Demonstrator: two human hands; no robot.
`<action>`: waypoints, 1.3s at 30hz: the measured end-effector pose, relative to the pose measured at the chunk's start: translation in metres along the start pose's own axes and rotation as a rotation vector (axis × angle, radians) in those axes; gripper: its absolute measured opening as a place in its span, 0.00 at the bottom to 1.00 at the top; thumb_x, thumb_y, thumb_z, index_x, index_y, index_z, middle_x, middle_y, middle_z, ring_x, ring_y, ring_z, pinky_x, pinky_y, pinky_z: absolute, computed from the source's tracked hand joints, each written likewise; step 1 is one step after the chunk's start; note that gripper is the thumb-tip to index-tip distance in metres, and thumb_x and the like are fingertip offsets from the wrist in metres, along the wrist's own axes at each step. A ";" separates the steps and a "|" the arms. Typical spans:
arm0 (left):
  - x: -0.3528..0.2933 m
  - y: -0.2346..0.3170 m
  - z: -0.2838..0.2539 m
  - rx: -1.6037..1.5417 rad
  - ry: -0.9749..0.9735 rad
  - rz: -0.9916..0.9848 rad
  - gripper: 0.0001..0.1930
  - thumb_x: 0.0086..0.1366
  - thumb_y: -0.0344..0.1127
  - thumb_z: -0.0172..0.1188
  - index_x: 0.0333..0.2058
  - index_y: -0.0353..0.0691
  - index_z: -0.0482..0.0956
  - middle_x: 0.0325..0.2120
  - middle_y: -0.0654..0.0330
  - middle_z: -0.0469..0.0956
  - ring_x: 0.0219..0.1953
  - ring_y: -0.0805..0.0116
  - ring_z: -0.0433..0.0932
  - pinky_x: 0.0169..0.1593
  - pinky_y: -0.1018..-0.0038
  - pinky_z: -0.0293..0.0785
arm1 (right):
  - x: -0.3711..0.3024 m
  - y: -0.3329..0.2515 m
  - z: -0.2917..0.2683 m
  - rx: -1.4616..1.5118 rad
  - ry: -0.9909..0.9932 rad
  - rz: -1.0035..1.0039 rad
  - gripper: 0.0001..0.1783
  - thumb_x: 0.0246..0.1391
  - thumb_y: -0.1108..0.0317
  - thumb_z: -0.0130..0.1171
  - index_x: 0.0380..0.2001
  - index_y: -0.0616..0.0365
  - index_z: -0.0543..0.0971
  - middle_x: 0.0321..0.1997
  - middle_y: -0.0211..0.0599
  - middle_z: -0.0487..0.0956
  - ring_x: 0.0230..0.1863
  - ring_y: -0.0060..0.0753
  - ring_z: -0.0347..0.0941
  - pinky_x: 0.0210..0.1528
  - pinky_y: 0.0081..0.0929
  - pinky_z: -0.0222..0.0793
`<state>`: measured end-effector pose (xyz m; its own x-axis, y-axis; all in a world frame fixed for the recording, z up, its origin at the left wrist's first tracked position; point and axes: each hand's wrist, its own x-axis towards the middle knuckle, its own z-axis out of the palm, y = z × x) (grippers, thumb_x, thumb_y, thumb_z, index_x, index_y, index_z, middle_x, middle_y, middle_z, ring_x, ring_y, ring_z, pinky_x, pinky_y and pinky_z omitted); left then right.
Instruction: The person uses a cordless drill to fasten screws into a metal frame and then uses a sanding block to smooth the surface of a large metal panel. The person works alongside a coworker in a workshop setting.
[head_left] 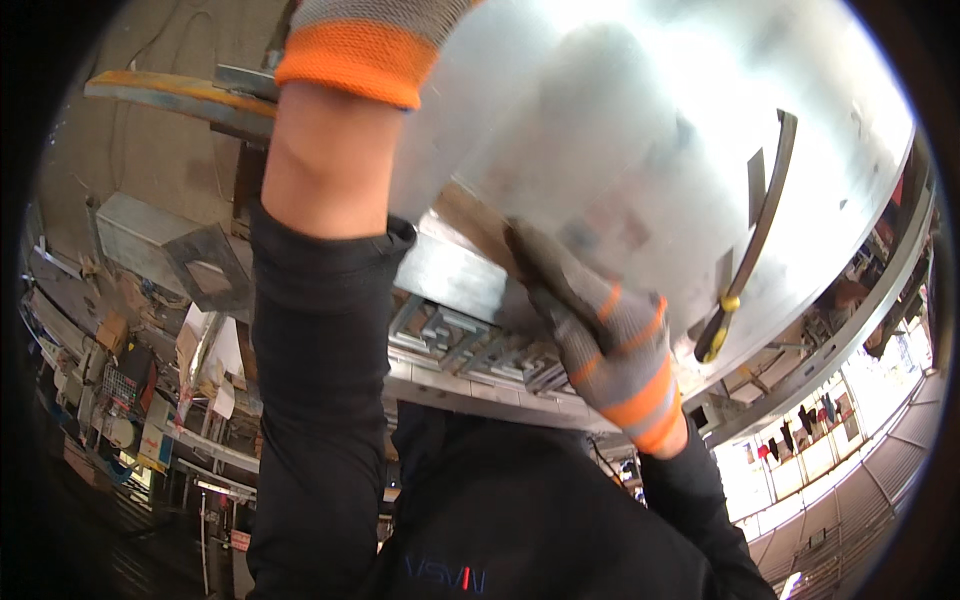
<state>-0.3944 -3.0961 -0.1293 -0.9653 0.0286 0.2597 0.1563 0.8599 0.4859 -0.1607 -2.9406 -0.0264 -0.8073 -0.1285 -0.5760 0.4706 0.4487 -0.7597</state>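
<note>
My left hand (pixel 365 50), in a grey and orange knit glove, reaches over the far left side of a shiny metal sheet (pixel 600 150). Its fingers lie beyond the upper edge of the picture, so their hold is hidden. In the same kind of glove, my right hand (pixel 610 340) is closed around the near end of a flat brownish strip (pixel 475 225). That strip lies slantwise along the sheet's near left border, its far end partly behind my left forearm. To the right, a long dark file-like tool (pixel 765 215) with a black and yellow handle rests on the sheet.
Below the sheet's near edge runs a metal frame (pixel 470 345) with angular bars. On the left are a dark plate with a square hole (pixel 210 268), a grey box-section piece (pixel 140 235) and an orange-brown curved bar (pixel 180 90). Cluttered shelving and parts fill the lower left.
</note>
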 end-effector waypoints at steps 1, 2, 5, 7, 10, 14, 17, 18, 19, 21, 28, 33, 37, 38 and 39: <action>0.000 0.000 0.001 0.002 -0.020 0.002 0.29 0.86 0.58 0.60 0.63 0.35 0.88 0.60 0.37 0.88 0.64 0.35 0.87 0.69 0.50 0.83 | 0.000 -0.001 -0.001 0.036 0.006 -0.049 0.36 0.69 0.83 0.64 0.78 0.54 0.82 0.47 0.53 0.92 0.41 0.48 0.90 0.48 0.34 0.84; -0.001 0.000 0.000 0.002 -0.031 0.002 0.29 0.86 0.58 0.60 0.63 0.35 0.88 0.60 0.37 0.88 0.64 0.35 0.87 0.69 0.50 0.83 | 0.001 -0.001 -0.002 0.037 -0.031 0.001 0.33 0.71 0.83 0.63 0.77 0.57 0.82 0.50 0.53 0.92 0.44 0.43 0.92 0.51 0.30 0.84; -0.003 -0.001 0.000 0.004 -0.013 0.007 0.29 0.86 0.58 0.60 0.63 0.36 0.88 0.60 0.37 0.88 0.64 0.35 0.87 0.69 0.51 0.83 | 0.002 -0.001 -0.006 0.023 -0.051 0.007 0.32 0.72 0.83 0.61 0.77 0.59 0.82 0.55 0.54 0.93 0.49 0.39 0.94 0.55 0.27 0.84; -0.005 -0.001 0.000 0.003 -0.013 0.003 0.29 0.86 0.58 0.60 0.63 0.36 0.88 0.60 0.37 0.88 0.64 0.35 0.87 0.70 0.51 0.83 | 0.003 0.000 -0.006 0.014 -0.080 0.026 0.33 0.71 0.84 0.60 0.78 0.60 0.81 0.56 0.55 0.93 0.50 0.42 0.94 0.56 0.28 0.84; -0.003 0.000 0.001 0.008 -0.038 0.014 0.29 0.86 0.58 0.60 0.63 0.36 0.88 0.60 0.37 0.88 0.64 0.35 0.87 0.70 0.51 0.83 | 0.003 0.002 -0.005 0.054 -0.053 -0.004 0.36 0.68 0.87 0.60 0.78 0.60 0.81 0.59 0.56 0.92 0.54 0.45 0.95 0.58 0.30 0.85; -0.003 0.002 0.001 -0.002 -0.008 0.009 0.29 0.86 0.58 0.61 0.64 0.36 0.88 0.61 0.37 0.88 0.64 0.35 0.87 0.70 0.51 0.83 | 0.004 0.007 -0.002 -0.023 0.006 -0.110 0.40 0.64 0.84 0.65 0.79 0.51 0.81 0.48 0.51 0.91 0.43 0.51 0.89 0.48 0.36 0.84; -0.004 0.003 0.000 0.000 -0.040 0.010 0.29 0.86 0.59 0.61 0.64 0.36 0.88 0.61 0.37 0.87 0.64 0.35 0.87 0.70 0.51 0.83 | 0.004 0.008 -0.001 0.054 -0.001 -0.090 0.42 0.64 0.84 0.65 0.81 0.49 0.79 0.44 0.50 0.91 0.38 0.54 0.88 0.45 0.38 0.85; -0.004 0.003 0.000 0.003 -0.026 0.015 0.29 0.86 0.59 0.61 0.64 0.36 0.88 0.61 0.37 0.87 0.65 0.35 0.87 0.70 0.51 0.83 | 0.003 0.008 0.000 0.070 -0.004 -0.094 0.42 0.64 0.84 0.65 0.81 0.50 0.79 0.44 0.50 0.91 0.38 0.54 0.89 0.45 0.37 0.85; -0.004 0.003 0.000 0.000 -0.018 0.016 0.29 0.86 0.59 0.61 0.64 0.36 0.88 0.61 0.37 0.87 0.65 0.35 0.87 0.70 0.51 0.83 | 0.002 0.008 0.000 0.079 0.004 -0.076 0.42 0.64 0.84 0.65 0.82 0.51 0.78 0.45 0.51 0.91 0.39 0.54 0.89 0.46 0.37 0.85; -0.004 0.003 0.001 -0.006 -0.021 0.010 0.29 0.86 0.59 0.61 0.64 0.36 0.88 0.61 0.37 0.87 0.65 0.35 0.87 0.70 0.51 0.83 | 0.001 0.008 -0.001 0.153 -0.025 -0.045 0.43 0.65 0.85 0.65 0.82 0.51 0.78 0.47 0.51 0.92 0.40 0.53 0.90 0.47 0.36 0.86; -0.001 0.002 0.004 -0.004 -0.028 0.010 0.29 0.85 0.59 0.61 0.64 0.37 0.88 0.61 0.36 0.87 0.65 0.35 0.87 0.70 0.51 0.83 | 0.000 0.011 -0.002 -0.074 -0.019 -0.077 0.41 0.62 0.80 0.68 0.80 0.48 0.80 0.36 0.47 0.88 0.34 0.58 0.84 0.38 0.43 0.81; 0.000 0.002 0.005 -0.007 -0.019 0.016 0.29 0.85 0.59 0.62 0.64 0.37 0.88 0.61 0.36 0.87 0.65 0.35 0.86 0.70 0.51 0.83 | 0.002 0.016 0.003 -0.026 0.035 -0.119 0.42 0.62 0.78 0.70 0.80 0.45 0.80 0.33 0.49 0.86 0.31 0.60 0.82 0.36 0.45 0.80; -0.001 0.003 0.005 -0.004 -0.042 0.014 0.30 0.85 0.59 0.62 0.64 0.37 0.88 0.62 0.36 0.87 0.65 0.35 0.86 0.71 0.51 0.82 | 0.004 0.015 0.003 -0.025 0.013 -0.125 0.41 0.63 0.78 0.70 0.80 0.45 0.80 0.33 0.50 0.85 0.30 0.61 0.81 0.36 0.46 0.79; 0.000 0.003 0.006 -0.003 -0.030 0.023 0.30 0.85 0.59 0.62 0.64 0.37 0.88 0.62 0.36 0.87 0.65 0.35 0.86 0.71 0.51 0.82 | 0.004 0.014 0.003 -0.026 0.044 -0.187 0.41 0.64 0.77 0.69 0.80 0.45 0.80 0.33 0.49 0.85 0.31 0.61 0.81 0.36 0.47 0.79; 0.000 0.003 0.006 -0.008 -0.020 0.024 0.30 0.85 0.60 0.62 0.64 0.37 0.88 0.62 0.36 0.87 0.65 0.35 0.86 0.71 0.51 0.82 | 0.004 0.013 0.002 -0.080 0.019 -0.114 0.40 0.64 0.77 0.69 0.80 0.45 0.80 0.33 0.49 0.85 0.31 0.61 0.82 0.36 0.47 0.79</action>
<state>-0.3947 -3.0908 -0.1327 -0.9651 0.0598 0.2549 0.1815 0.8545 0.4867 -0.1574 -2.9375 -0.0393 -0.8607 -0.1666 -0.4811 0.3462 0.5015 -0.7929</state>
